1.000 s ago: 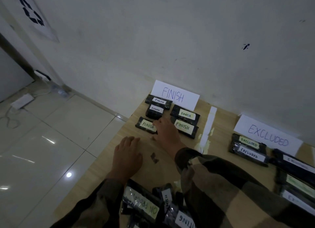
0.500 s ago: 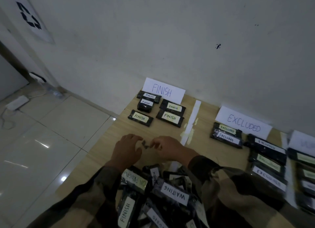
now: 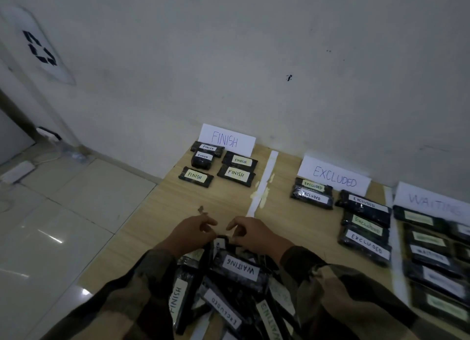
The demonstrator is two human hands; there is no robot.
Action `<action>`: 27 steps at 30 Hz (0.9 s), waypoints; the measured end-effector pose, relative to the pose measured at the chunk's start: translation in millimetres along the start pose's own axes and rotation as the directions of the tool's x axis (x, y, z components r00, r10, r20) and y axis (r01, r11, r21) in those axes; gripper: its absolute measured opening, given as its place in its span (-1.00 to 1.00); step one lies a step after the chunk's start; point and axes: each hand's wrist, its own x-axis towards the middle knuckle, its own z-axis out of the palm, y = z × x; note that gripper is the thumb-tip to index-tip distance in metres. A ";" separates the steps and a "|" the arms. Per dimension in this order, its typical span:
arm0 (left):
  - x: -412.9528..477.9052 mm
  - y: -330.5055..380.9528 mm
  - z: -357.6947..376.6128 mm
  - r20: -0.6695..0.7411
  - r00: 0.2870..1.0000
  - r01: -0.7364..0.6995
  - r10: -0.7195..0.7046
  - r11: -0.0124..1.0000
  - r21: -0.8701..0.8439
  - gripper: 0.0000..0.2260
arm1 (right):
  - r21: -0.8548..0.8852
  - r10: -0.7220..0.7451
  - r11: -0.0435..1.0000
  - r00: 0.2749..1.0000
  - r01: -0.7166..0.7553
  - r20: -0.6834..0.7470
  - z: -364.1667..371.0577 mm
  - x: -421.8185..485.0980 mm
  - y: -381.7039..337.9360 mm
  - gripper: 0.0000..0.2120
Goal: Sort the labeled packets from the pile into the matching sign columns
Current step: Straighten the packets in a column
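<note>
Picking from pile (image 3: 239,267) at near counter (image 3: 165,207): left hand (image 3: 193,231), right hand (image 3: 256,235) at far edge, fingers (image 3: 211,222) half-curled, cannot tell if gripping. Next: grasp 1 packet, read label, match column

On the tabletop (image 3: 157,207) I have the pile (image 3: 236,283) nearest me. Along the wall (image 3: 254,60) behind it stand the FINISH sign (image 3: 226,139) at left, the EXCLUDED sign (image 3: 333,178) in the middle and the WAITING sign (image 3: 432,200) at right, with packets (image 3: 195,177) lying before each.
</note>
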 end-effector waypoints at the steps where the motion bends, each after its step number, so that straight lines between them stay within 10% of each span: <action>1: -0.9 0.9 1.8 0.004 1.000 -0.002 0.002 1.000 0.018 -0.75 | -0.013 0.012 1.000 1.000 -0.012 0.024 2.0 -2.0 0.3 -0.72; 9: -6.7 7.3 7.2 -0.107 0.991 -0.073 0.074 0.997 0.014 -0.69 | -0.279 -0.001 0.960 0.998 0.019 0.063 23.0 6.6 -2.3 -0.66; 18: -10.3 4.0 8.8 0.014 1.000 -0.022 0.023 0.997 -0.079 -0.54 | 0.188 0.125 0.979 0.964 -0.081 -0.234 7.3 -4.4 15.1 -0.77; 27: 11.7 21.7 10.6 -0.053 0.998 -0.038 0.032 0.993 -0.110 -0.85 | 0.269 0.122 0.963 0.933 -0.028 -0.340 0.0 -19.8 25.5 -0.69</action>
